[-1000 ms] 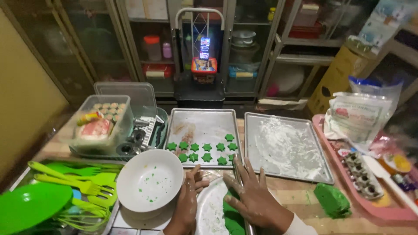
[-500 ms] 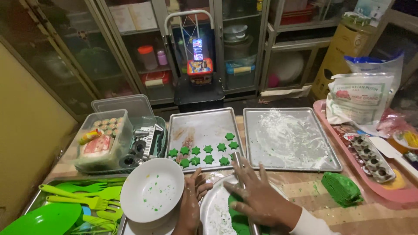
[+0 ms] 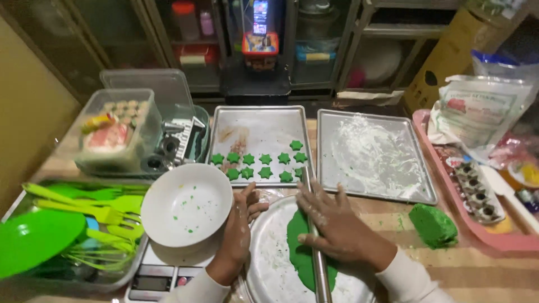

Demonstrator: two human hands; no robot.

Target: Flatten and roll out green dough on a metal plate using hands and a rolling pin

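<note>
My right hand (image 3: 336,221) lies flat, fingers spread, on a thin metal rod (image 3: 319,264) that crosses a sheet of green dough (image 3: 300,255). The dough rests on a round metal tray (image 3: 269,258). My left hand (image 3: 240,224) rests on the tray's left rim, fingers loosely curled, next to a white bowl (image 3: 187,203). Behind my hands a baking tray (image 3: 259,134) holds several green star-shaped dough cut-outs (image 3: 257,159).
A floured baking tray (image 3: 375,154) sits at the right, a lump of green dough (image 3: 433,225) in front of it. A pink tray (image 3: 494,235) holds bags and a mould. At the left are green utensils (image 3: 84,210), a kitchen scale (image 3: 157,278) and plastic containers (image 3: 118,129).
The camera has tipped down and closer. My right hand has slid slightly along the rod over the dough; my left hand stays at the tray's rim.
</note>
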